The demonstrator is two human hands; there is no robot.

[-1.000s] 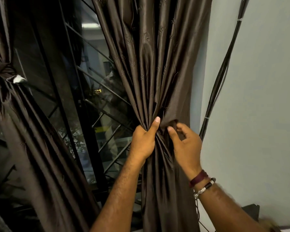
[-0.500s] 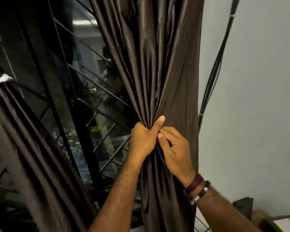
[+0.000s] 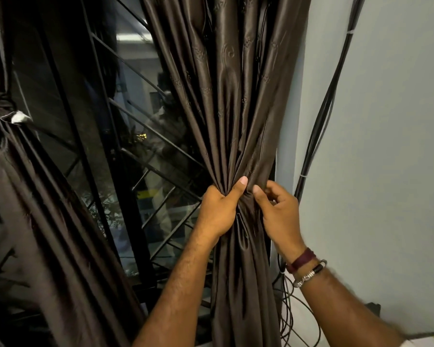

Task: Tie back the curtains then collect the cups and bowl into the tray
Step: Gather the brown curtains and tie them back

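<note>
Half a second ago the right hand [image 3: 280,216] lay pressed against the left at the gather; now it has drawn back to the curtain's right edge, thumb and fingers loosely curled and parted, pinching at the fabric rather than clamped on it. That reads as a fresh reach round the bundle, probably to bring a tie or a fold across (no separate tie-back shows). The left hand [image 3: 219,212] stays closed tight on the right curtain [image 3: 236,101], thumb up, squeezing the pleats into a narrow waist just beside the wall [image 3: 386,146] and its cables [image 3: 318,126]. The left curtain [image 3: 35,196] already hangs knotted at the far side of the window [image 3: 135,146]. Cups, bowl and tray are out of view, so collecting them has yet to start.
</note>
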